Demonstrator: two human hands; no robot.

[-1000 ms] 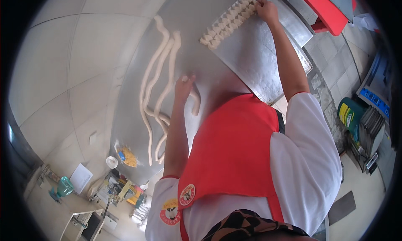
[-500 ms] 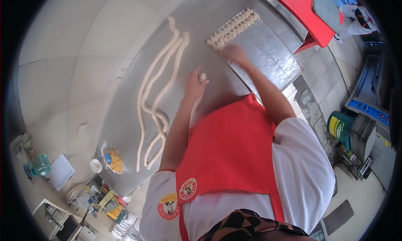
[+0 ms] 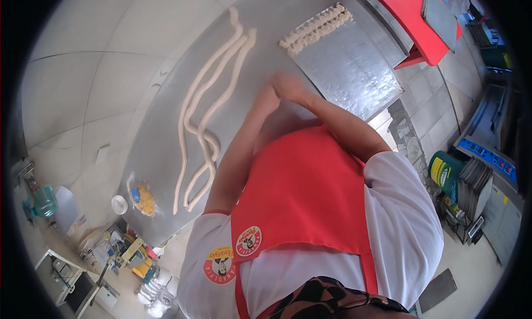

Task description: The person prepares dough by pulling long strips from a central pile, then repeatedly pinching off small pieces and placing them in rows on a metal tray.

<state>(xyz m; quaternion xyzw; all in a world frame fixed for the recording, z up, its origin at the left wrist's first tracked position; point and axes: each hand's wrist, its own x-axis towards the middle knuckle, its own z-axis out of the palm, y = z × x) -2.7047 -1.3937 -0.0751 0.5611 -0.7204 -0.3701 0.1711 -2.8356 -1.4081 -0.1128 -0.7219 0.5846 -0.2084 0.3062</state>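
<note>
My left hand (image 3: 268, 99) is closed over the metal table, in front of my red apron. A strand of dough showed in its grip a moment ago; now the fingers hide it. My right hand (image 3: 289, 87) meets the left at the fingers, somewhat blurred, and what it grips cannot be made out. Left of my hands, long dough ropes (image 3: 191, 105) lie along the table, crossing near their lower ends. Small dough pieces (image 3: 316, 28) sit in two rows at the far edge of a shiny metal tray (image 3: 354, 69), beyond my right hand.
At the table's (image 3: 158, 152) near left end are a yellowish crumbly heap (image 3: 146, 200) with a blue object in it and a small white container (image 3: 119, 205). A red table (image 3: 399, 14) stands far right. Right of me are a green bucket (image 3: 446, 172) and stacked dark trays (image 3: 475, 189).
My right hand has come back from the dough pieces on the tray to meet my left hand. My left hand has moved slightly rightward, and the dough in it is now hidden.
</note>
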